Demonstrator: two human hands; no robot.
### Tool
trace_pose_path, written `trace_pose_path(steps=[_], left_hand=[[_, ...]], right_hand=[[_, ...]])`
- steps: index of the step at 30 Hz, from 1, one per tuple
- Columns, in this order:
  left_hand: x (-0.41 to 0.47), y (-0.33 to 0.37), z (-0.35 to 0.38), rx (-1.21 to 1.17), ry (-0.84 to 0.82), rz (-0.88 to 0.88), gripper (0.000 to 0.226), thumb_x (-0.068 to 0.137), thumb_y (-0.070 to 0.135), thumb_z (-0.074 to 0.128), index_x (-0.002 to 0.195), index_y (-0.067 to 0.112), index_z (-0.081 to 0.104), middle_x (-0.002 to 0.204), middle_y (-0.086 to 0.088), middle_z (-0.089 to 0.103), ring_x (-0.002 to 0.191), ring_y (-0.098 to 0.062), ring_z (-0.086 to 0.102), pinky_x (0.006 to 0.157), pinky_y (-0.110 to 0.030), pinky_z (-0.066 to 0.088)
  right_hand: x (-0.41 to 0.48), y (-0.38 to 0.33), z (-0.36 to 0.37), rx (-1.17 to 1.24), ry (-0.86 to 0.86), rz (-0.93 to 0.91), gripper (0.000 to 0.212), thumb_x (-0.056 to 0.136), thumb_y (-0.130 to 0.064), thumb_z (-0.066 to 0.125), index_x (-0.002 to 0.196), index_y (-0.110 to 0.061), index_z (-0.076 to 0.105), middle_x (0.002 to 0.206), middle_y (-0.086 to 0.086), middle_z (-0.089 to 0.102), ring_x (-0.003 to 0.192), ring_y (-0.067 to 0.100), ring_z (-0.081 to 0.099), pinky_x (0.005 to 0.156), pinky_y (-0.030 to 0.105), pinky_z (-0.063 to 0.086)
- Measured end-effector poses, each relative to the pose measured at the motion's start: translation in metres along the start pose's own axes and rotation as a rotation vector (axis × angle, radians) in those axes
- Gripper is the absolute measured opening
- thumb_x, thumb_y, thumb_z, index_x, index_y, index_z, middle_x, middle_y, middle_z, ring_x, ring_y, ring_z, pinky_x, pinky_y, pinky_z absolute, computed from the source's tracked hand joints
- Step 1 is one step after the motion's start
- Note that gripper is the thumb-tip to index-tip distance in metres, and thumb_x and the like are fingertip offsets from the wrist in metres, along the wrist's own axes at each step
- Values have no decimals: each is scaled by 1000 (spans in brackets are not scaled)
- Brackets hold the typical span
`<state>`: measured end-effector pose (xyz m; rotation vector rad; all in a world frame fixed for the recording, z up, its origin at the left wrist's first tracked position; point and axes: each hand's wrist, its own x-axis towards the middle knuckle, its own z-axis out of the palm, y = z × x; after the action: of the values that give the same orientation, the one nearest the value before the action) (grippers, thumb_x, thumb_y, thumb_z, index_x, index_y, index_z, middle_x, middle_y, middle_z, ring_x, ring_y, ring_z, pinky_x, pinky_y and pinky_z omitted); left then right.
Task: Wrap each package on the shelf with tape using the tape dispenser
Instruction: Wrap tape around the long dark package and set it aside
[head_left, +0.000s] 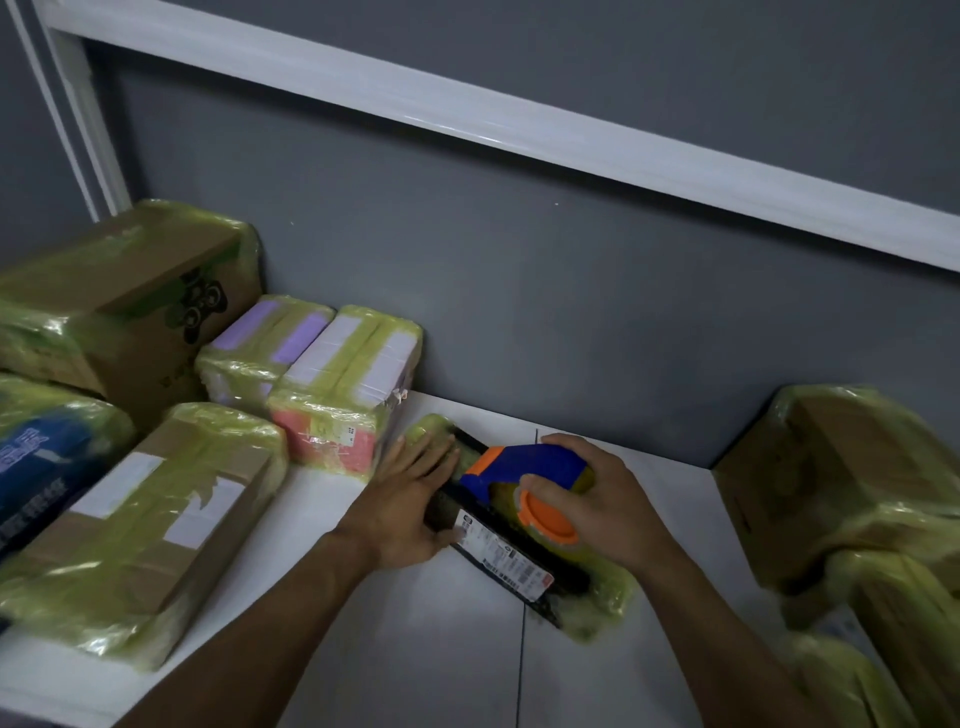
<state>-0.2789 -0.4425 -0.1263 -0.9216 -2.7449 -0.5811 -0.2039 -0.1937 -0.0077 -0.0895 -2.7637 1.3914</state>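
Right grip (608, 499) clasps tape dispenser (524, 465), package (498, 556) half-hidden

One blue-and-orange plastic tape dispenser (524, 467), one flat black package (498, 556), two tape-wrapped brown cardboard boxes at left, printed box (119, 306) and labelled box (150, 514), one blue package (36, 467), two pale packages, purple-topped package (265, 338) and pink-fronted package (343, 400), at least two blurred wrapped bundles at right, upper bundle (852, 467) and lower bundle (904, 623), one white shelf (415, 649).

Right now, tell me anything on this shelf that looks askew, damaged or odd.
Nothing serious. The black package lies diagonally on the shelf, pressed by the left hand while the right hand holds the tape dispenser on it. The boxes at right look tilted in a loose pile. No visible damage or spills.
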Motion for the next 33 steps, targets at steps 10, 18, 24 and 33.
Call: trace_pose_path(steps=[10,18,24,33], left_hand=[[3,0,14,-78,119,-9,108,72,95,46,152,23,45,162,7,32,152,-17,25,125,-49,8],[3,-4,15,-79,127,-3,109,70,94,53,152,24,45,161,8,35,151,-16,28,126,-46,7],[5,-3,12,-74,92,1,110,70,95,50,154,25,41,163,9,32,153,-15,23,126,-42,-4],[20,13,-6,155,-37,-106,135,51,111,32,160,32,12,166,17,1,156,-15,-8,121,-54,-19]], right_hand=[[-1,-5,-6,-82,-3,24,47,85,-55,77,128,-45,59,117,-22,65,103,-4,62,90,20,52],[-12,-5,-26,-97,-25,35,40,85,-54,77,121,-49,60,117,-27,63,107,0,62,92,25,53],[-16,-1,-25,-119,-48,42,40,87,-49,78,122,-47,58,113,-28,62,103,-2,61,85,17,51],[-7,3,-13,-56,13,58,49,85,-50,80,129,-39,61,119,-19,64,106,1,61,94,27,55]])
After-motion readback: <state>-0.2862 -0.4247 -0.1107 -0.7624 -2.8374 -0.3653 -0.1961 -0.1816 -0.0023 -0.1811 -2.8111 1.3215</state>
